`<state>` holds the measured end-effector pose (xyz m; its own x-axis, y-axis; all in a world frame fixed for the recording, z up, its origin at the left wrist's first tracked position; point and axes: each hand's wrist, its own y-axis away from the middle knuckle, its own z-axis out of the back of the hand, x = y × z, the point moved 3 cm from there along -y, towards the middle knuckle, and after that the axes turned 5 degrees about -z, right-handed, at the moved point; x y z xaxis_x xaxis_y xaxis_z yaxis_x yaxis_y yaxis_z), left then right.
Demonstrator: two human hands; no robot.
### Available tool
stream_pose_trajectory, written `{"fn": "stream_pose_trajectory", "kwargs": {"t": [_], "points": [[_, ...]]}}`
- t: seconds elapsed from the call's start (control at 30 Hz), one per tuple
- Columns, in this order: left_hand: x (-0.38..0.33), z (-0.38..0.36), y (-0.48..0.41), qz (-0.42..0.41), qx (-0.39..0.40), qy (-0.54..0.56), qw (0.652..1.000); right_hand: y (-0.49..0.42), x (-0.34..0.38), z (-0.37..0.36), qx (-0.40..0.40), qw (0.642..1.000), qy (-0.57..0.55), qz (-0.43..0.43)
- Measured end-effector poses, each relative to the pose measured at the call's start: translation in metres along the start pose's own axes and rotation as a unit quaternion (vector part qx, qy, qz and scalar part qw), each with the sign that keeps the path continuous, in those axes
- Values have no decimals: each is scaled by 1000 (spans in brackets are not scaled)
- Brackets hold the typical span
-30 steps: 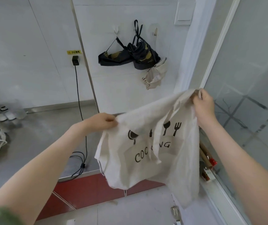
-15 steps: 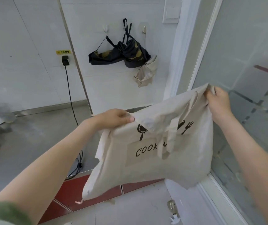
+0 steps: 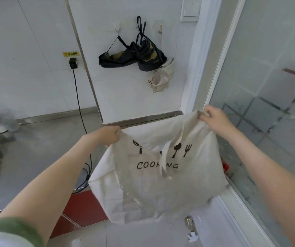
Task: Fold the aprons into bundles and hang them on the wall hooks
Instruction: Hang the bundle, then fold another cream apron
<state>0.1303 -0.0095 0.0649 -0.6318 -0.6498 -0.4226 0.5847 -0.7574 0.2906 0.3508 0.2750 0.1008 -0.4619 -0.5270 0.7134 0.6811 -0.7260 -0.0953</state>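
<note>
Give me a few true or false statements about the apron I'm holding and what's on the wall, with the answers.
1. The left hand and right hand both grip the beige apron at its top edge. True.
2. The apron is printed BAKING. False: it reads COOKING.
3. Two black bundles hang from the wall hooks. True.
4. The held apron is already a tight bundle. False: it hangs spread between the hands.
5. The black charger lies on the counter. False: it sits on the wall above the counter.

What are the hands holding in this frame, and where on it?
Both grip the cream "COOKING" apron by its top edge: left hand at the left corner, right hand at the bunched right corner.
</note>
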Motion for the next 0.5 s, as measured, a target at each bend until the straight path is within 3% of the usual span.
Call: {"fn": "stream_pose_trajectory", "kwargs": {"t": [0.13,0.27,0.43,0.5], "points": [[19,6,0,35,-74,43,996,-4,4,-8,-32,998,-47,-13],[22,21,4,53,-86,-26,995,-6,24,-15,-12,996,-87,-11],[-50,24,17,-105,-78,163,978,5,70,-33,41,990,-125,52],[-88,18,19,-158,-79,168,970,12,91,-46,74,986,-116,96]]}}
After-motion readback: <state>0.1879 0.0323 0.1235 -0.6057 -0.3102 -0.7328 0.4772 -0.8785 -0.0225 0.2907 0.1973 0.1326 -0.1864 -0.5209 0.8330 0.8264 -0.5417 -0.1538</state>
